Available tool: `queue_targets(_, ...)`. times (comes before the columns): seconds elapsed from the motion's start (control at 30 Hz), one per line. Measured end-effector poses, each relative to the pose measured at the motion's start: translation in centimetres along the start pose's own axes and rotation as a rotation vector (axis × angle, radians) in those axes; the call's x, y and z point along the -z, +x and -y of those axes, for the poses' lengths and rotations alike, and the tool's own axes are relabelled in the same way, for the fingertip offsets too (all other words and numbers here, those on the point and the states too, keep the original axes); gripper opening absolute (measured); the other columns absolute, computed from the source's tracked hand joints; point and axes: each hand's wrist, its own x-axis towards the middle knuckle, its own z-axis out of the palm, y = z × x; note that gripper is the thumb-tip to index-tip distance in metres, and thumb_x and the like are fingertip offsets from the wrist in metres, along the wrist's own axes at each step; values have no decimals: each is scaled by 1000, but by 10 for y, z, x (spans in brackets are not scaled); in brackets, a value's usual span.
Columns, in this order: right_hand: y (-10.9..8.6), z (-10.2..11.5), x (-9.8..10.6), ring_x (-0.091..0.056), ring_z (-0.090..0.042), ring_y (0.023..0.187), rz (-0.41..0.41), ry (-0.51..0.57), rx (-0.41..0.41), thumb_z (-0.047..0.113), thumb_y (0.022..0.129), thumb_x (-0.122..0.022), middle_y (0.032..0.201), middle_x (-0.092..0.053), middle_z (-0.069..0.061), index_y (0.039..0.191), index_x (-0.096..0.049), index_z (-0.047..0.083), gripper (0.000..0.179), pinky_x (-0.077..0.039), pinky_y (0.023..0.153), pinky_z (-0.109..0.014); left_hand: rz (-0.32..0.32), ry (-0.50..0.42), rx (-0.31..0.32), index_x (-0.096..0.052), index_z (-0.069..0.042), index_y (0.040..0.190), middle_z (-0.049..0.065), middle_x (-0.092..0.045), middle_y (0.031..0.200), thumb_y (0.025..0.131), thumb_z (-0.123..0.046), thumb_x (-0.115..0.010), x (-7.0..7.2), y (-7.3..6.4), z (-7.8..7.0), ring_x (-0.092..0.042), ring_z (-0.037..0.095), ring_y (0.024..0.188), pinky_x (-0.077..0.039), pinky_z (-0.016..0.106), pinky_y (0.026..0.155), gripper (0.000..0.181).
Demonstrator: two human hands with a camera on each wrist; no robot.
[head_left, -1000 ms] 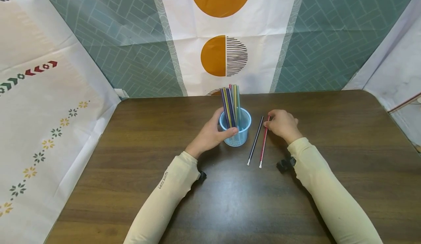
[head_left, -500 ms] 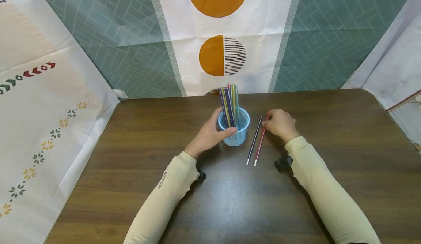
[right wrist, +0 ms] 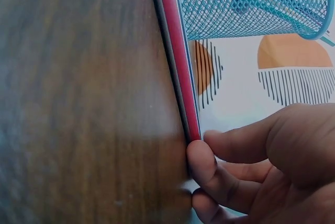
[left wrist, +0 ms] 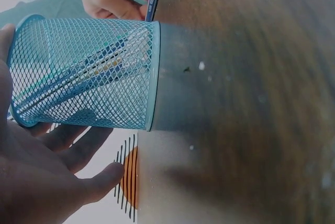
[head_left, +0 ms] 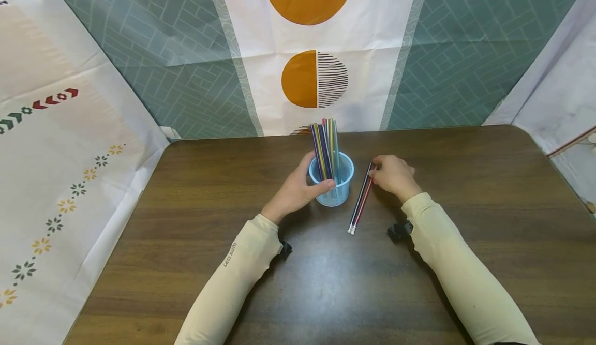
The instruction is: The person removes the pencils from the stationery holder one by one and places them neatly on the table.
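My left hand [head_left: 297, 189] holds a light blue mesh pencil cup [head_left: 337, 194], thumb at the front near its rim. Inside the cup, several striped pencils [head_left: 323, 151] stand leaning to the left, some dark blue and yellow, others greenish. Just right of the cup, my right hand [head_left: 395, 176] pinches the far end of a red pencil [right wrist: 180, 67] between thumb and index finger. A dark pencil [head_left: 359, 200] lies right alongside the red one on the table. Both have whitish ends pointing toward the near side.
The brown wooden table [head_left: 209, 195] carries the cup and pencils. Behind its far edge hangs a green and white cloth [head_left: 368, 86] with orange circles. A white patterned cloth [head_left: 70, 153] hangs along the left side.
The red pencil has shifted left in my right hand, from apart to right beside the dark pencil. My left hand and the cup have stayed in place.
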Motion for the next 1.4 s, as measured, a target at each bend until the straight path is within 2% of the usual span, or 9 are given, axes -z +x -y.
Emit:
queue_targets(0.23,2,5,-5,-53,-47,116,-25,13,-10,25,98,-65,125,-61,-29,135,-56,-7,49,-26,98,-66,2,-7,3,-28,-24,156,10,-53,141,91,-44,-74,0,-2,2,-56,27,119,-45,50,102,82)
queue_targets(0.6,8,13,-8,-54,-48,114,-23,-27,-28,21,95,-67,126,-61,-28,131,-57,-6,46,-26,96,-67,1,0,-11,-28,-23,155,9,-54,139,91,-44,-73,0,-2,1,-57,26,117,-47,49,101,82)
queue_targets(1.0,14,15,-10,-52,-48,119,12,-72,39,15,95,-66,131,-60,-25,133,-58,-1,42,-26,98,-68,-14,12,-7,-28,-24,155,9,-54,139,91,-43,-74,0,-1,1,-56,26,118,-46,49,102,81)
queue_targets(1.23,18,8,-8,-57,-43,110,43,-71,128,13,94,-68,117,-66,-21,132,-59,0,41,-27,98,-67,7,13,-9,-25,-24,157,9,-50,143,92,-44,-72,-1,-1,-1,-55,26,120,-46,50,102,82)
queue_targets(1.4,20,5,-6,-58,-41,108,58,-41,145,15,96,-67,113,-66,-21,132,-59,0,40,-27,97,-66,6,16,-5,-24,-24,157,10,-50,145,92,-43,-72,0,-1,-1,-54,26,122,-45,51,103,83)
